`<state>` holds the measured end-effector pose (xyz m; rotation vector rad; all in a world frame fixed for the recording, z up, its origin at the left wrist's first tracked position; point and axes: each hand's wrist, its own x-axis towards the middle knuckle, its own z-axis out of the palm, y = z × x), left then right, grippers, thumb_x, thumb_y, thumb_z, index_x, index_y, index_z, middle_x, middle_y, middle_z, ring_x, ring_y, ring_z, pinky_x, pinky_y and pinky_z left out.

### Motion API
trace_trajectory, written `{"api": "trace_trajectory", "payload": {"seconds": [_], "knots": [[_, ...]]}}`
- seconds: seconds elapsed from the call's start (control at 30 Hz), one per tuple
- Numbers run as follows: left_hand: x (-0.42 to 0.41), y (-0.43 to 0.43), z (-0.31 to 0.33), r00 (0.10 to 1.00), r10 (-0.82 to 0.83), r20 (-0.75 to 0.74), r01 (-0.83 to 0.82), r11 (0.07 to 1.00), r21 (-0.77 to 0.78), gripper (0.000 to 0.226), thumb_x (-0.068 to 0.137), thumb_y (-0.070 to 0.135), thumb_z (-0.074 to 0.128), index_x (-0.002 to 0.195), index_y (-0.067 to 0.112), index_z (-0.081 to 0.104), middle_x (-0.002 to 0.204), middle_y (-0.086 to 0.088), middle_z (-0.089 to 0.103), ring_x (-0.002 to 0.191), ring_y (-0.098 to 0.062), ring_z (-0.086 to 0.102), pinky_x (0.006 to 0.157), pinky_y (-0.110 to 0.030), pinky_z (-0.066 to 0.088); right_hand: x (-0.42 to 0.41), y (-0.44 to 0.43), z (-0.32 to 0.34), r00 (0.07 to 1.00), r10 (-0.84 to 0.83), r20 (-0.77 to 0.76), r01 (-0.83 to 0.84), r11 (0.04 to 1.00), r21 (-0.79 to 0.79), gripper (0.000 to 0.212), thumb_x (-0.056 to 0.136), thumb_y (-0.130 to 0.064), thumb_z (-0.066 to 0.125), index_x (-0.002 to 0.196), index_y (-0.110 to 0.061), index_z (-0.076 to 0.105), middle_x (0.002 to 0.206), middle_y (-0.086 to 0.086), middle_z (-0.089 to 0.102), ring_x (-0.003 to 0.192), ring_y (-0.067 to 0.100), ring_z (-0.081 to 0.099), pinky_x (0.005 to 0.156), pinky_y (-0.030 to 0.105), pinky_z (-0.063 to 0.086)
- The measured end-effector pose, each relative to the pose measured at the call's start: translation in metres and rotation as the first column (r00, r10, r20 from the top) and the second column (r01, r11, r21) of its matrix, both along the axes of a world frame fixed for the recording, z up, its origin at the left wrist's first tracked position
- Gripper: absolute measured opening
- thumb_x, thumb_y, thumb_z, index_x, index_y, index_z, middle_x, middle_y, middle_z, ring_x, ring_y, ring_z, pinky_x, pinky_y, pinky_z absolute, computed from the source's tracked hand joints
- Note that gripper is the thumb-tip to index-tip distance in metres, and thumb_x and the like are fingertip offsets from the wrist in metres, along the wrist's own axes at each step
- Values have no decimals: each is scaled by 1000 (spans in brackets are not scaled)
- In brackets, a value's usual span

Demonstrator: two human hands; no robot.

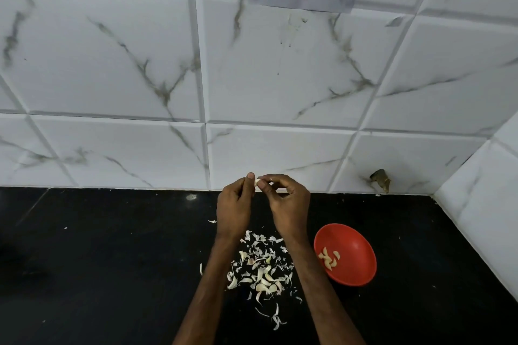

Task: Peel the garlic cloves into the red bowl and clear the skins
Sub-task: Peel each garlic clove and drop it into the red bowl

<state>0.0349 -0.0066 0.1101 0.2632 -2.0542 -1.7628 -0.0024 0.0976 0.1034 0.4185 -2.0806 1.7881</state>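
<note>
A pale garlic clove (256, 182) is held up above the black counter, near the wall. My left hand (235, 206) pinches it from the left and my right hand (286, 199) pinches it from the right, fingertips meeting on it. Below my wrists a heap of white garlic skins (262, 269) lies scattered on the counter. To the right stands the red bowl (356, 244) with several peeled cloves (330, 258) in it.
The black counter (112, 260) meets a white marbled tile wall (252, 92) behind and at the right. A small brown stub (380, 180) sticks out of the wall at the right. Stray skin bits (212, 221) lie left of the heap.
</note>
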Motion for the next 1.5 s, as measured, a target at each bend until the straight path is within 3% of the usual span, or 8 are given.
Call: {"api": "trace_trajectory", "payload": {"seconds": [0.13, 0.27, 0.4, 0.63, 0.9, 1.2, 1.37, 1.5], "knots": [[-3, 1, 0, 998, -38, 45, 32, 993, 117, 48, 106, 37, 48, 63, 17, 48, 58, -1, 33, 56, -15, 29, 57, -33, 26, 0, 1, -1, 997, -30, -76, 32, 999, 22, 12, 81, -9, 82, 89, -17, 78, 88, -12, 76, 89, 10, 72, 79, 29, 57], [-4, 2, -1, 992, -114, 57, 97, 965, 243, 54, 107, 36, 45, 53, 27, 47, 53, 9, 34, 50, -5, 30, 49, -20, 29, -2, 1, 0, 988, -16, -156, 20, 999, 25, 17, 79, -2, 81, 84, -17, 76, 87, -11, 73, 88, 16, 70, 78, 33, 57], [-4, -1, -1, 982, -182, 45, 174, 974, 146, 45, 106, 39, 43, 68, 20, 57, 57, 12, 48, 54, -2, 42, 52, -13, 34, -7, 7, 3, 996, -16, -89, 16, 1000, 8, 19, 80, -13, 83, 87, -26, 73, 87, -14, 71, 86, 14, 68, 69, 19, 48], [-3, -7, -3, 989, -146, 31, 147, 989, -21, 41, 106, 39, 44, 73, 17, 56, 61, 8, 51, 58, -11, 46, 59, -36, 39, -15, 15, 9, 997, 68, -27, -66, 994, 90, 13, 77, -18, 86, 84, -19, 75, 86, -12, 72, 76, 12, 64, 66, 19, 47], [-1, 0, 6, 977, -207, 55, 189, 954, 233, 44, 107, 35, 42, 70, 16, 56, 57, 12, 46, 51, 0, 40, 49, -10, 33, -12, 10, 5, 985, 31, -172, -30, 1000, 9, 14, 74, -2, 85, 82, -10, 78, 83, -3, 70, 77, 13, 67, 63, 14, 45], [3, -1, 15, 913, -401, 71, 367, 886, 282, 34, 109, 30, 39, 85, 21, 62, 64, 9, 47, 50, -1, 32, 44, -13, 26, -15, 18, 1, 912, -133, -388, 154, 988, 23, 19, 76, 7, 81, 88, -7, 79, 88, -2, 71, 87, 19, 67, 75, 21, 52], [0, 7, 16, 952, -305, -3, 299, 932, 207, 36, 109, 24, 40, 82, 11, 61, 59, 8, 44, 51, -1, 35, 49, -12, 31, -15, 20, 0, 853, -180, -491, 234, 971, 49, 13, 78, 2, 82, 84, -9, 77, 90, -8, 72, 87, 13, 66, 73, 23, 53], [-3, 20, 14, 983, -159, -93, 169, 979, 113, 38, 108, 20, 42, 77, 6, 59, 60, -1, 44, 59, -13, 39, 57, -26, 32, -15, 15, 0, 855, -232, -465, 273, 962, 22, 7, 82, -1, 79, 81, -7, 74, 90, -3, 74, 87, 15, 67, 72, 30, 55]]}}
